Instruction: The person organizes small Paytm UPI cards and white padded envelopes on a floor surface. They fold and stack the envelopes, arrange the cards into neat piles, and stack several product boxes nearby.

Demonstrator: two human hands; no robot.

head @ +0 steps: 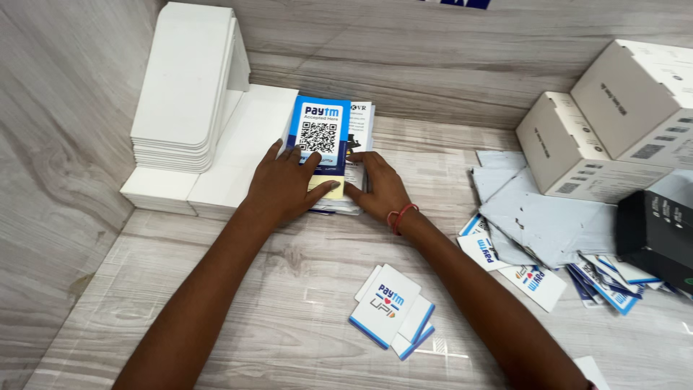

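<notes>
A stack of printed cards [328,155] lies on the pale wood-grain surface [289,303] near the back wall. Its top card is blue and white with a square black code pattern and a yellowish strip at the near edge. The left hand [285,184] lies flat on the stack, fingers spread, its grip apart. The right hand [375,189] presses the stack's right side, fingers loosely apart, clamped on nothing. Just left stand piles of white flat sheets [188,87]. Nearer lie small white cards [393,307]; right are loose leaflets [548,224] and white boxes [606,123].
</notes>
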